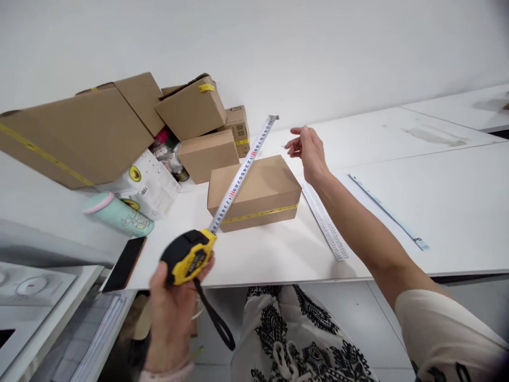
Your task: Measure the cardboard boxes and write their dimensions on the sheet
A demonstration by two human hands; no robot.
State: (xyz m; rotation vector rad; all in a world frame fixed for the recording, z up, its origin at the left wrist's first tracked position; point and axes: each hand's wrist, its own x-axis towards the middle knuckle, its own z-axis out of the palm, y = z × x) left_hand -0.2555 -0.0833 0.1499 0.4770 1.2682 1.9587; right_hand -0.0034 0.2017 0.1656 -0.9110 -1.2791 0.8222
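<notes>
My left hand (173, 313) grips a black and yellow tape measure (190, 257) by its case, in front of the table edge. A black wrist strap (217, 318) hangs down from it. The white blade (242, 172) is drawn out and slants up to the right, passing above a closed cardboard box (260, 191) with yellow tape along its side. The blade's metal end hook (273, 117) is in the air beyond the box. To the right of the hook is my right hand (310, 151), holding nothing, its fingers loosely bent and apart. It does not touch the blade.
More cardboard boxes (191, 109) are stacked at the back left by the wall. A mint-green tumbler (119, 215) lies beside a white avocado-print box (153, 183), with a dark phone-like slab (125, 263) at the corner. Two flat rulers (324, 223) lie on the white table (457, 196).
</notes>
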